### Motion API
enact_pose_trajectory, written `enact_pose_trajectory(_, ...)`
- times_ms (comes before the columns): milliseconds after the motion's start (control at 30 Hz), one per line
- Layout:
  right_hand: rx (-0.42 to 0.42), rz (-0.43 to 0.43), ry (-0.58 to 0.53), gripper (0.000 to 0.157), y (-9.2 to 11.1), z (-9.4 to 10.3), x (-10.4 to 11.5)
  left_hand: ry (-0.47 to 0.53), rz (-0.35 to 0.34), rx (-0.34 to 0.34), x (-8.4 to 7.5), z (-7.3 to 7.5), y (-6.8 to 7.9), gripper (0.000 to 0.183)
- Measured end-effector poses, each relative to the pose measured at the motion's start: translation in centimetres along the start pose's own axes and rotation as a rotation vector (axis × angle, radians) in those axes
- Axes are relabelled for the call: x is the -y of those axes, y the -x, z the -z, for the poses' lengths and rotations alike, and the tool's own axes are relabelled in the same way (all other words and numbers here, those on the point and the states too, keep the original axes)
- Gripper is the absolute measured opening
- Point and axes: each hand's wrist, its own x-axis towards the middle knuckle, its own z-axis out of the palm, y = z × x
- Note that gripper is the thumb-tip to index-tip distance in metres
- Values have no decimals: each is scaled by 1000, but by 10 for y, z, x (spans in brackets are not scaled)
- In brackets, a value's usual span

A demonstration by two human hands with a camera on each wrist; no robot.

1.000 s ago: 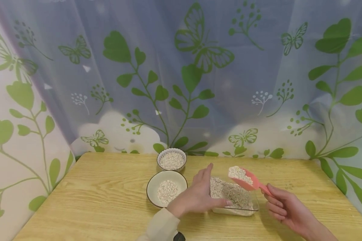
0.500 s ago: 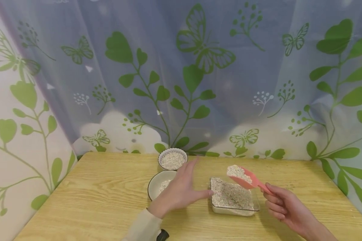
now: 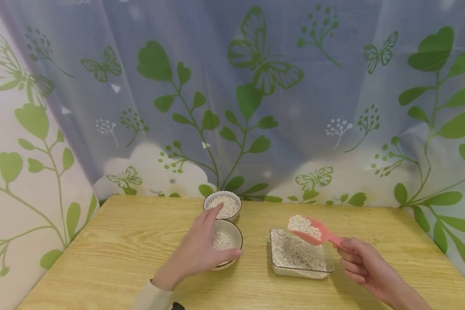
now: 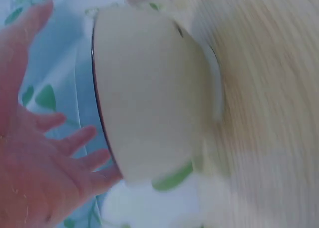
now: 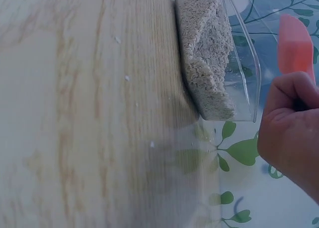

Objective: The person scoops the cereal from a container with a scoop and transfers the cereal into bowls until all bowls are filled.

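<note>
My right hand [image 3: 368, 265] grips the handle of a coral-pink scoop [image 3: 324, 234], heaped with oat flakes [image 3: 304, 226], above a clear glass container [image 3: 299, 271] of oats. In the right wrist view the scoop [image 5: 295, 48] stands past the glass wall, its load hidden. Fingers spread, my left hand [image 3: 193, 254] is at a cream bowl [image 3: 234, 234] with a dark rim and some oats inside. Its thumb reaches across the front of the bowl, covering part of it. The left wrist view has the open palm [image 4: 45, 163] beside the bowl's outer wall [image 4: 149, 93]; contact is unclear.
Right behind the cream bowl stands a smaller patterned bowl [image 3: 237, 201] filled with oats. All of it rests on a wooden table [image 3: 112, 245], backed by a leaf-and-butterfly curtain [image 3: 286, 129]. A few stray flakes [image 5: 127, 78] lie near the glass container.
My left hand has moved left, from the glass container to the cream bowl. The loaded scoop in my right hand has shifted only slightly left.
</note>
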Motion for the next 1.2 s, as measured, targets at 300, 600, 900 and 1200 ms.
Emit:
enact_pose_trajectory(300, -127, -48, 161, 28, -6, -12, 6, -104, -33, 7, 38, 14, 17, 126)
enact_pose_trajectory(600, -228, -85, 335, 17, -23, -35, 13, 36, 75, 121, 55, 13, 22, 132)
enact_pose_trajectory(900, -259, -70, 431, 22, -50, -62, 15, 129, 44, 187, 61, 8, 17, 130)
enact_pose_trajectory(1200, -270, -20, 517, 24, -75, -86, 10, 183, -28, 192, 61, 3, 11, 129)
